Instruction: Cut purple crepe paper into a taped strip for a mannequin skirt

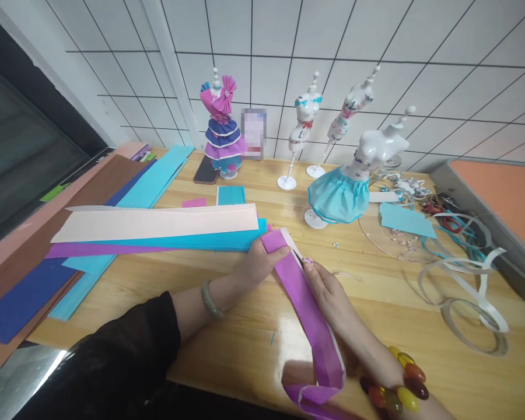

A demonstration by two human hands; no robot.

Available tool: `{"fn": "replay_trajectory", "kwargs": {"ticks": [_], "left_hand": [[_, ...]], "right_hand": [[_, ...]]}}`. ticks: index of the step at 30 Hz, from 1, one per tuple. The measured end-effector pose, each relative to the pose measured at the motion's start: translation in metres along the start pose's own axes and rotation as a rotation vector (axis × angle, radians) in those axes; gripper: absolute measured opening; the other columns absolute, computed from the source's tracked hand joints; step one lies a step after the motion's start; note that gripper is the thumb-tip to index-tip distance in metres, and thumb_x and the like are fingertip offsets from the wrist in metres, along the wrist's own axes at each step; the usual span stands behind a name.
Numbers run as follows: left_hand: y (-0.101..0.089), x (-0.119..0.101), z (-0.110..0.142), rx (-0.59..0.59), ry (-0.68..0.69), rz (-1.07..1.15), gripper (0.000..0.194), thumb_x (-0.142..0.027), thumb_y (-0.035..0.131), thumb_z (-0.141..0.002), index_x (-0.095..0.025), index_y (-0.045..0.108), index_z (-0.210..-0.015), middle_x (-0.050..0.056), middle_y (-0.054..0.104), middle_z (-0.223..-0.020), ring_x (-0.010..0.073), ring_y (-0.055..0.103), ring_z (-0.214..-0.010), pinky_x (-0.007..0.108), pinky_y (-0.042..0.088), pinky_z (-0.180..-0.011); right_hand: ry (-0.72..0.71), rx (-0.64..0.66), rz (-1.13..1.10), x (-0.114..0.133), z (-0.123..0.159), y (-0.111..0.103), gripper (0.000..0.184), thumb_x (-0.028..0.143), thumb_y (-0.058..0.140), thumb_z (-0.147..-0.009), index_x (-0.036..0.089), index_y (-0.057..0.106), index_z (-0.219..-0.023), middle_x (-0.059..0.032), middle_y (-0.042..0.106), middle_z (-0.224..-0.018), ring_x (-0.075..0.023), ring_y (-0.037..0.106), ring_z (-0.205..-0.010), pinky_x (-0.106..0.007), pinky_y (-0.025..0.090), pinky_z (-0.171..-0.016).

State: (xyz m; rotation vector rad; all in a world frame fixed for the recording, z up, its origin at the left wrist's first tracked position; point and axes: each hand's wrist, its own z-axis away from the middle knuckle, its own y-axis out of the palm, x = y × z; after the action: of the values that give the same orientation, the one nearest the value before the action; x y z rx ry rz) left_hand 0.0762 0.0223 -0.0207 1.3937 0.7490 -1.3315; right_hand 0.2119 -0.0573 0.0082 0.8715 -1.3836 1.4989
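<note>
My left hand (262,259) pinches the upper end of a long purple crepe-paper strip (301,297), thumb on top. A narrow white band (291,240) runs along the strip's right edge. Closed at that edge, my right hand (332,291) holds a slim dark pointed tool (297,255); its kind is mostly hidden by the fingers. The strip hangs down between my forearms and curls at the table's front edge. Just left of my left hand lie stacked paper strips, a pale pink one (166,223) over a blue one (219,239).
Behind stand a dress form in a ruffled paper dress (223,134), two bare forms (306,116) and one in a turquoise skirt (339,195). A phone (206,170) lies back left. Tape rolls (475,326) and trimmings sit right. Folded coloured papers (30,297) cover the left.
</note>
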Motion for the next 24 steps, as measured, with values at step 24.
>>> {"fn": "replay_trajectory", "kwargs": {"ticks": [24], "left_hand": [[0.008,-0.015,0.014,0.035,-0.015,-0.175,0.032,-0.031,0.066,-0.071,-0.016,0.059,-0.099,0.001,0.062,-0.085,0.0139,0.055,-0.077,0.025,0.045,-0.071]], "right_hand": [[0.023,-0.013,0.000,-0.001,-0.001,0.000,0.041,0.054,0.034,-0.088,0.020,0.058,-0.085,-0.0033,0.064,-0.082,-0.0207,0.056,-0.079,-0.030,0.043,-0.075]]}}
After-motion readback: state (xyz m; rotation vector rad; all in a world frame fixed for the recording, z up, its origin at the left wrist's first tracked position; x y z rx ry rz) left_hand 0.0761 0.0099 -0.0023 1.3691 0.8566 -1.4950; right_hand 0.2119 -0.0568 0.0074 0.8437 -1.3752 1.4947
